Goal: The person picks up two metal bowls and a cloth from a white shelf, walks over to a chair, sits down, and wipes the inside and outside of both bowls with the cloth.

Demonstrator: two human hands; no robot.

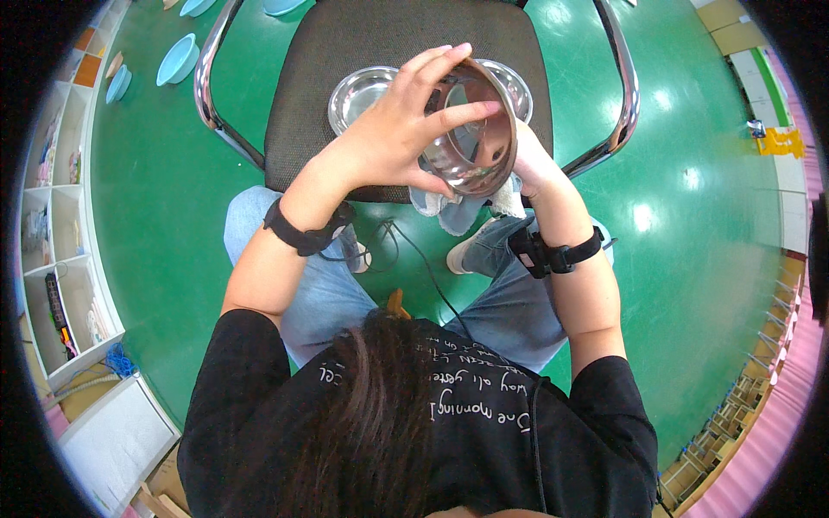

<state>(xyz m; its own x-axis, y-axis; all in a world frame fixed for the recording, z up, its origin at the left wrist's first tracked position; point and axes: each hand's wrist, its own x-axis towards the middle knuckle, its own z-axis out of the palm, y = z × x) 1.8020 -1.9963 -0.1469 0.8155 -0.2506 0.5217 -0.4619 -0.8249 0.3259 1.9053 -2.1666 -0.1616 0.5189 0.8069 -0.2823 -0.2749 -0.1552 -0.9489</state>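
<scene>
A shiny steel bowl is tilted on its side above the chair seat, its opening facing right. My left hand grips it, some fingers reaching over the rim and inside, the thumb at its near side. Behind the bowl's right side is my right hand; its fingers are hidden by the bowl. A pale blue and white cloth hangs below the bowl, beside my right hand; what holds it is hidden. On the seat behind stand two more steel bowls, one at left and one at right, partly covered.
The dark chair has chrome armrests on both sides. A black cable runs between my legs. Light blue basins sit on the green floor at far left. White shelves line the left wall.
</scene>
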